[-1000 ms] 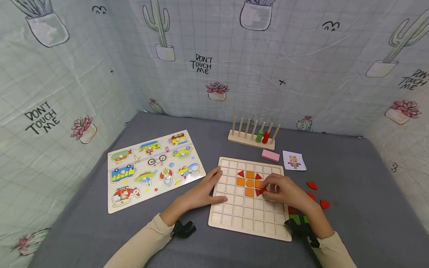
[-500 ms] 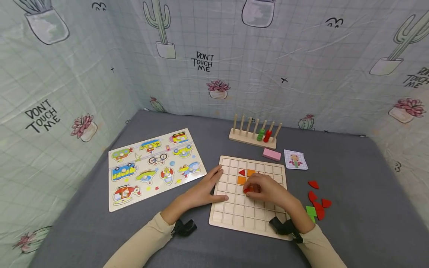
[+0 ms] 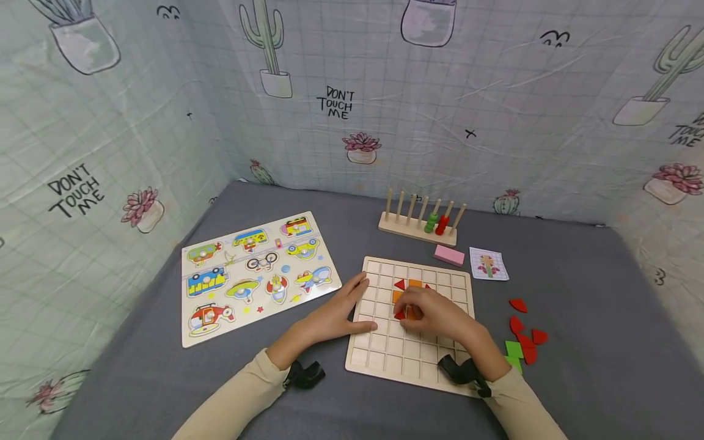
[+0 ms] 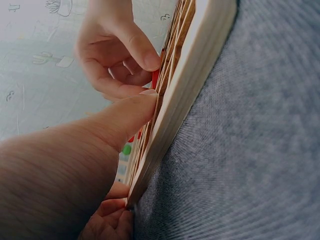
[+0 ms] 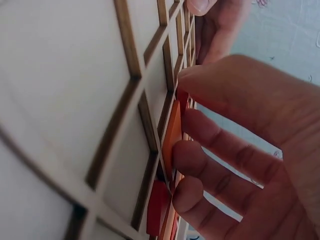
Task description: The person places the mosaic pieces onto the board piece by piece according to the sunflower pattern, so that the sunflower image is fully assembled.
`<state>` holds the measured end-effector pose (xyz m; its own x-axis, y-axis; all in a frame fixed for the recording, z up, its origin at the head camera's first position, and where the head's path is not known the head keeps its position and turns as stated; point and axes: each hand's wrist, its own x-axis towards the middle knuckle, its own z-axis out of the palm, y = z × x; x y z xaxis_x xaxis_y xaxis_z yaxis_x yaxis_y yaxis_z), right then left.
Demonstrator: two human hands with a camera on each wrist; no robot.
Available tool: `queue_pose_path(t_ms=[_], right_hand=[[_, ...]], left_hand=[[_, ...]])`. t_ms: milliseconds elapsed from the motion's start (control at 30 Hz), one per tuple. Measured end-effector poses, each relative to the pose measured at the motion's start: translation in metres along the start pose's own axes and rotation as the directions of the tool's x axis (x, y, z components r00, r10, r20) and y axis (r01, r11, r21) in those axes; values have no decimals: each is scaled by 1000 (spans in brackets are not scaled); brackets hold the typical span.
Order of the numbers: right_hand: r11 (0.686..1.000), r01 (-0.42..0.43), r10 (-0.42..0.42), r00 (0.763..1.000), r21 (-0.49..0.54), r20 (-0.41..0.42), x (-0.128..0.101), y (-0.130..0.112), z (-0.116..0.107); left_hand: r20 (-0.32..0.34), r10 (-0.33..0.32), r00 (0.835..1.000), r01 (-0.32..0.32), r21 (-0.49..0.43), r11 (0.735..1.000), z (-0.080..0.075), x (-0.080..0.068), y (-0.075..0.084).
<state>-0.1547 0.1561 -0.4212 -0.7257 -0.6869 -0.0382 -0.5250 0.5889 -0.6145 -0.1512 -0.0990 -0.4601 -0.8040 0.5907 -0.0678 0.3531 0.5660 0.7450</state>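
My right hand (image 3: 434, 313) pinches a small red triangle (image 3: 399, 316) over the wooden grid board (image 3: 379, 357), at the lower left of a pattern of pieces. In the right wrist view the red triangle (image 5: 183, 99) sits between thumb and forefinger, beside an orange square (image 5: 173, 134). Another red piece (image 5: 157, 207) lies past that square. The other fingers curl close over the pieces and hide part of the pattern in the head view. My left hand (image 3: 340, 313) rests at the board's left edge, fingers extended along it and thumb laid on top.
Right of the board lie loose red pieces (image 3: 528, 351) and green squares (image 3: 514, 349). Behind it are a pink block (image 3: 449, 255), a picture card (image 3: 488, 264) and a peg stand (image 3: 409, 227) with green and red beads. A vehicle puzzle (image 3: 258, 278) lies left.
My right hand has moved left across the pattern with the red triangle, from its lower right to its lower left. The left hand has stayed at the board's edge.
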Motion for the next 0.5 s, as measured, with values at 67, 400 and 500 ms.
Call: queue_pose_path(t_ms=[67,400,500], right_hand=[[1000,6,-6,1000,7,4,-1,1,0],[998,49,-49,999,-27,-20,0,2,-1],[999,40,-40,999,-34,-23,1,2,-1]], left_hand=[[1,-1,1000,1,6,1000,0,0,0],[1,1,1000,-1,10,1000,-1,0,1],[0,3,1000,-3,11,1000,0,0,1]])
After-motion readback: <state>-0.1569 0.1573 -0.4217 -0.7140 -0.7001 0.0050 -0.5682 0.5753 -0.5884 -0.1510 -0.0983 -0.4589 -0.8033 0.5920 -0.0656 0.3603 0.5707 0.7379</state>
